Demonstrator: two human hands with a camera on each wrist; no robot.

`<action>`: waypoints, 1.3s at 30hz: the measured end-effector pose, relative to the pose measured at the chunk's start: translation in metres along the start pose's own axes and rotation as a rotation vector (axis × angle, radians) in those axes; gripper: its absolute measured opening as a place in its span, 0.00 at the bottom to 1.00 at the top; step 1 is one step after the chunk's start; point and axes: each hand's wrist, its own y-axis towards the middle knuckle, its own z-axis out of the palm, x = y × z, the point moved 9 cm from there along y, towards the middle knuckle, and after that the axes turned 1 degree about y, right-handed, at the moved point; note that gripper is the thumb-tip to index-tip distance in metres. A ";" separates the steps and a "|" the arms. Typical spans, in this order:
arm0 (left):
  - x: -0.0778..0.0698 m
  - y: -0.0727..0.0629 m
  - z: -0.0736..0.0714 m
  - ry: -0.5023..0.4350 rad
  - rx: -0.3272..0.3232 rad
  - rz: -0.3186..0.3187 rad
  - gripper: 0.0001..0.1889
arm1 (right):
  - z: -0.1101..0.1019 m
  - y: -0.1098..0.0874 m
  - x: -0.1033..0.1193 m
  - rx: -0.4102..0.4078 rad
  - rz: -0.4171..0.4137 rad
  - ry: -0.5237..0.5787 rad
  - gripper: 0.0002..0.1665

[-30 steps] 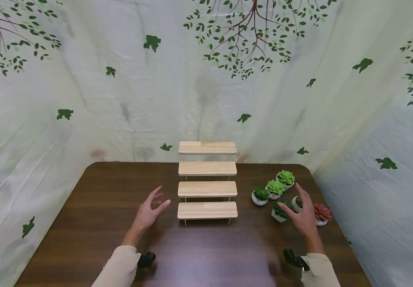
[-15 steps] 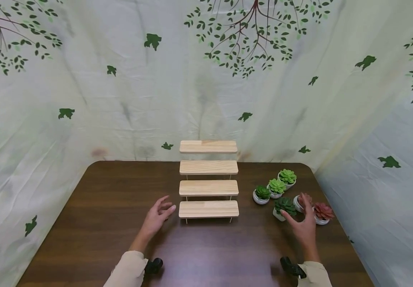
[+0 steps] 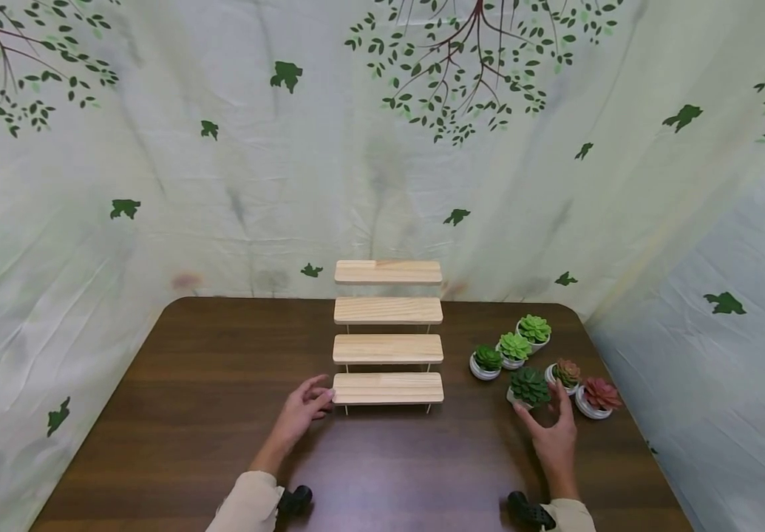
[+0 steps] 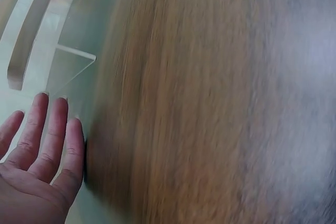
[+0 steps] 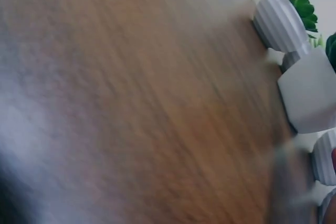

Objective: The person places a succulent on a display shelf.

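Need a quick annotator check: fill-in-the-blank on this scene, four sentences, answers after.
The display riser has ____ wooden tiers. Potted succulents on the table number ____. The left hand is at the ____ end of the lowest tier. The succulent by the thumb of the right hand is coloured ____.
Missing words: four; six; left; green

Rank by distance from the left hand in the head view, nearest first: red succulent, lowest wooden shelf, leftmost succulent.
1. Lowest wooden shelf, just right of the left hand.
2. Leftmost succulent, right of that shelf.
3. Red succulent, on the far right.
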 end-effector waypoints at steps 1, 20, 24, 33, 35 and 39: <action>0.001 0.001 0.001 -0.008 0.000 0.000 0.26 | 0.000 -0.001 -0.001 -0.007 0.001 -0.005 0.52; 0.006 -0.003 0.015 -0.070 -0.019 0.019 0.21 | 0.017 0.001 -0.024 0.051 0.102 0.056 0.50; 0.009 -0.002 0.015 -0.095 -0.030 0.005 0.21 | 0.016 0.005 -0.026 0.028 0.110 0.019 0.46; 0.014 0.001 0.012 -0.113 -0.058 -0.003 0.19 | 0.017 0.010 -0.027 0.008 0.100 0.037 0.42; 0.015 0.002 0.013 -0.114 -0.060 -0.005 0.18 | 0.017 0.010 -0.028 0.005 0.103 0.050 0.41; 0.014 0.002 0.013 -0.106 -0.059 -0.001 0.18 | 0.017 0.011 -0.028 0.010 0.113 0.075 0.41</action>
